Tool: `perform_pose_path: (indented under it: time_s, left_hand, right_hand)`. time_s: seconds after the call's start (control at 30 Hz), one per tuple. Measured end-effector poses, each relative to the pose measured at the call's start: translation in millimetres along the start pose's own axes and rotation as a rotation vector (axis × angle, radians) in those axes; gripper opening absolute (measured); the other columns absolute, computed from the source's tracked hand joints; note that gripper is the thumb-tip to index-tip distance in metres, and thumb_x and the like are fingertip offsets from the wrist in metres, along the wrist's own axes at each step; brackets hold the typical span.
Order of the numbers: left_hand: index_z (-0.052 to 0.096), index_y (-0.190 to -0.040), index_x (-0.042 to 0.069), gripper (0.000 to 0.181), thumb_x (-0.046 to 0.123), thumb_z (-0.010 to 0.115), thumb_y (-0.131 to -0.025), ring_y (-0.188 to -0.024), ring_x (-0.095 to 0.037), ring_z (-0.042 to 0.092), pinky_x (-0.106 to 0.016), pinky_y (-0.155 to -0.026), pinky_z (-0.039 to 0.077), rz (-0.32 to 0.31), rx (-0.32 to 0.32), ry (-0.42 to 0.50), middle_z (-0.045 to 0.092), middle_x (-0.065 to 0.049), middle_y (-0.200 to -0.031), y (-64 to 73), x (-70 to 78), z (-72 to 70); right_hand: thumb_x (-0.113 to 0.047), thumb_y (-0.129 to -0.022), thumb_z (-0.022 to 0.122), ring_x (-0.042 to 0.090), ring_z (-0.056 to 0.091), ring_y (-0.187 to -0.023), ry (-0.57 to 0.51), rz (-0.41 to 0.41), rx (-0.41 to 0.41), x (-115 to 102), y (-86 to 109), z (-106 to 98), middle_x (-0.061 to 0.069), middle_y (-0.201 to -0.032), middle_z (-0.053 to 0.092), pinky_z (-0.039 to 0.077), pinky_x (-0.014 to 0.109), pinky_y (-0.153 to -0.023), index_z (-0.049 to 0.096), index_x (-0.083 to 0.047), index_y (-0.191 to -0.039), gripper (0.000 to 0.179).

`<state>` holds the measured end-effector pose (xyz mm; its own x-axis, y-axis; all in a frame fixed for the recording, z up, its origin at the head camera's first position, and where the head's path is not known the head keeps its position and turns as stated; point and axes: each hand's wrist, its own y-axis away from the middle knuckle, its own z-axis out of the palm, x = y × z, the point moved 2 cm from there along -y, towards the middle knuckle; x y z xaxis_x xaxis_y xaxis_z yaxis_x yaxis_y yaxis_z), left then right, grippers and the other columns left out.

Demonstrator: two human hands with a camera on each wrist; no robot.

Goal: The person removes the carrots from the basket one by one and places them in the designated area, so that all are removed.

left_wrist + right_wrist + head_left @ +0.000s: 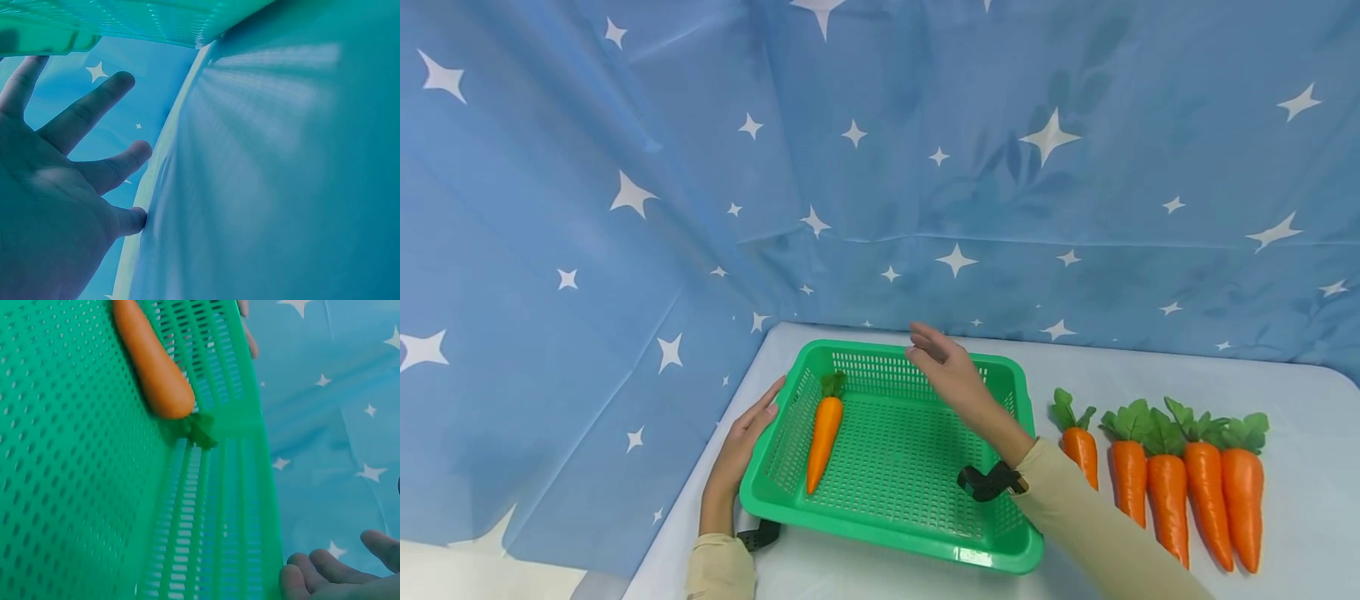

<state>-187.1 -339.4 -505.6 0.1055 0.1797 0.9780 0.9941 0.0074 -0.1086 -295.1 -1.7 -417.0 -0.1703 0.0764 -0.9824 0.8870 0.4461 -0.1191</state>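
A green plastic basket (895, 446) with slotted walls stands on the white table. One orange carrot (825, 433) with a green leafy top lies inside, along the left wall. My left hand (747, 437) is against the outer left side of the basket, its fingers extended along the rim. In the left wrist view that hand's fingers (84, 115) are spread below the basket's edge. Over the far right part of the basket is my right hand (953, 372), holding nothing. Its fingertips (320, 565) appear beside the basket's rim in the right wrist view.
To the right of the basket lie several more carrots in a row, among them a leftmost one (1081, 454) partly behind the right sleeve and a rightmost one (1242, 504). A blue star-printed cloth (887, 192) rises behind and left of the table (1311, 433).
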Motion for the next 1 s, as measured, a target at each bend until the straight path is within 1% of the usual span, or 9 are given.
perform_pose_path:
  time_s: [0.27,0.37,0.57,0.77,1.0]
  left_hand:
    - [0.036,-0.17,0.021,0.052,0.028,0.04,-0.119,-0.151,-0.005,0.035,-0.021,-0.109,0.043,0.013,-0.009,0.002,0.031,-0.003,-0.174,-0.3,0.4,1.4]
    - [0.035,-0.17,0.02,0.052,0.027,0.04,-0.119,-0.151,-0.004,0.035,-0.02,-0.109,0.043,0.011,-0.008,-0.007,0.031,-0.003,-0.174,-0.3,0.3,1.2]
    - [0.037,-0.17,0.02,0.051,0.028,0.04,-0.119,-0.149,-0.002,0.036,-0.019,-0.108,0.042,0.004,0.009,-0.016,0.031,-0.005,-0.174,0.9,1.4,0.5]
    - [0.036,-0.17,0.021,0.051,0.028,0.039,-0.119,-0.148,0.0,0.037,-0.019,-0.108,0.042,-0.005,0.007,-0.019,0.031,-0.004,-0.174,0.7,2.6,0.7]
    - [0.035,-0.17,0.021,0.052,0.028,0.039,-0.119,-0.151,-0.001,0.032,-0.016,-0.11,0.037,-0.005,0.008,-0.028,0.029,-0.002,-0.175,0.6,2.8,0.8]
  right_hand:
    - [-0.026,-0.112,0.059,0.039,0.043,-0.15,-0.028,0.041,-0.05,0,-6.1,22,0.02,-0.165,0.043,0.038,0.062,-0.117,0.042,-0.014,-0.166,0.059]
    - [-0.026,-0.111,0.061,0.039,0.044,-0.149,-0.012,0.055,-0.061,2,-8.0,31,0.02,-0.164,0.044,0.039,0.061,-0.116,0.044,-0.015,-0.165,0.058]
    - [-0.027,-0.11,0.062,0.038,0.047,-0.147,0.0,0.056,-0.087,9,-10.9,46,0.019,-0.162,0.048,0.042,0.06,-0.114,0.046,-0.016,-0.164,0.057]
    - [-0.027,-0.11,0.062,0.038,0.049,-0.145,0.017,0.063,-0.12,15,-10.5,57,0.02,-0.161,0.048,0.043,0.06,-0.113,0.045,-0.012,-0.165,0.059]
    - [-0.027,-0.11,0.063,0.042,0.048,-0.146,0.019,0.074,-0.165,22,-10.6,68,0.023,-0.163,0.045,0.044,0.06,-0.113,0.044,-0.01,-0.165,0.06]
